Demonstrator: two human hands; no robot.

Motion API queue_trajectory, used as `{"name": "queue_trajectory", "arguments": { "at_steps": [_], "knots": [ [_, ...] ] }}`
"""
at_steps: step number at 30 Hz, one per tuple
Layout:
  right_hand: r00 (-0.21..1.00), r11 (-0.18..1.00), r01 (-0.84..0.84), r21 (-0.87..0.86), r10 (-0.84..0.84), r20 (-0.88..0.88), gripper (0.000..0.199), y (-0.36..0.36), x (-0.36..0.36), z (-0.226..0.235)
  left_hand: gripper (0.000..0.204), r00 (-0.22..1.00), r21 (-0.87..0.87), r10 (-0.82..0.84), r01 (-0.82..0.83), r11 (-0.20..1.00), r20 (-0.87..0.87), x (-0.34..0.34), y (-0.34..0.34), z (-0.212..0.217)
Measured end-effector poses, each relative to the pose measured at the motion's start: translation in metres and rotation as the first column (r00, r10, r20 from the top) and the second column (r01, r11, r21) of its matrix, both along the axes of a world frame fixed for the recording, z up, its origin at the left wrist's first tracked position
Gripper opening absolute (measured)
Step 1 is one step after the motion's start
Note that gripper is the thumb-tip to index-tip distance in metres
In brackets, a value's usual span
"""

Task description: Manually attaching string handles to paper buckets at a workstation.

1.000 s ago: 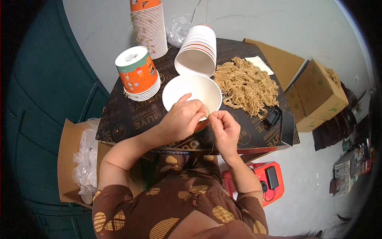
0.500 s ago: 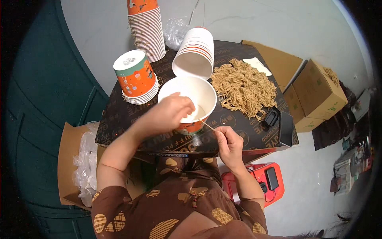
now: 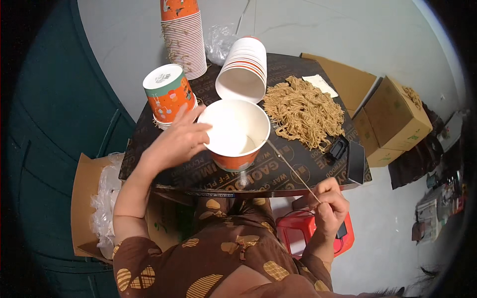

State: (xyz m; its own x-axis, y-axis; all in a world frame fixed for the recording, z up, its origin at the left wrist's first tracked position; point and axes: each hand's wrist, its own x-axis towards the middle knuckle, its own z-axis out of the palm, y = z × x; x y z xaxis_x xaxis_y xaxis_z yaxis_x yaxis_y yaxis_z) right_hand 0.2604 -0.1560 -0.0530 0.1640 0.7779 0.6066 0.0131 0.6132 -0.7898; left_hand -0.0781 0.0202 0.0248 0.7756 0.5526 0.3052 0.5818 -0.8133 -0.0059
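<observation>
A white-lined paper bucket (image 3: 233, 162) with an orange outside stands upright near the table's front edge. A thin tan string (image 3: 290, 169) stretches taut from the right side of its rim to my right hand (image 3: 330, 204), whose closed fingers pinch it beyond the table edge. At the bucket's left rim is my left hand (image 3: 175, 139), fingers spread and slightly blurred; whether it touches the rim I cannot tell. Beyond that hand, several nested orange and green buckets (image 3: 171, 102) stand upside down.
A heap of tan strings (image 3: 305, 111) lies on the right of the dark table (image 3: 278, 69). Farther back are a tall bucket stack (image 3: 185, 47) and nested white buckets (image 3: 243, 69) on their side. Cardboard boxes (image 3: 395, 114) and a red stool (image 3: 293, 223) stand around.
My right hand has pulled away down and to the right, drawing out a longer length of string. My left hand has come out of the bucket to its left rim, fingers spreading.
</observation>
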Motion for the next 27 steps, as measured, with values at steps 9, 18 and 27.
{"name": "queue_trajectory", "arguments": {
  "at_steps": [9, 18, 27],
  "knots": [
    [0.971, 0.972, -0.217, 0.091, 0.204, 0.128, 0.004, 0.021, -0.041, 0.030, 0.017, 0.978, 0.062, -0.171, 0.164, 0.984, 0.119, 0.083, -0.047, -0.028],
    [0.981, 0.985, -0.166, -0.044, 0.169, 0.095, 0.022, 0.053, -0.056, 0.016, 0.041, 0.764, 0.166, -0.245, 0.181, 0.969, 0.597, 0.063, -0.031, -0.012],
    [0.943, 0.999, -0.002, 0.040, -0.012, 0.332, 0.013, 0.049, -0.069, 0.011, 0.032, 0.965, -0.037, -0.042, 0.053, 0.998, 0.258, 0.011, -0.029, -0.027]
  ]
}}
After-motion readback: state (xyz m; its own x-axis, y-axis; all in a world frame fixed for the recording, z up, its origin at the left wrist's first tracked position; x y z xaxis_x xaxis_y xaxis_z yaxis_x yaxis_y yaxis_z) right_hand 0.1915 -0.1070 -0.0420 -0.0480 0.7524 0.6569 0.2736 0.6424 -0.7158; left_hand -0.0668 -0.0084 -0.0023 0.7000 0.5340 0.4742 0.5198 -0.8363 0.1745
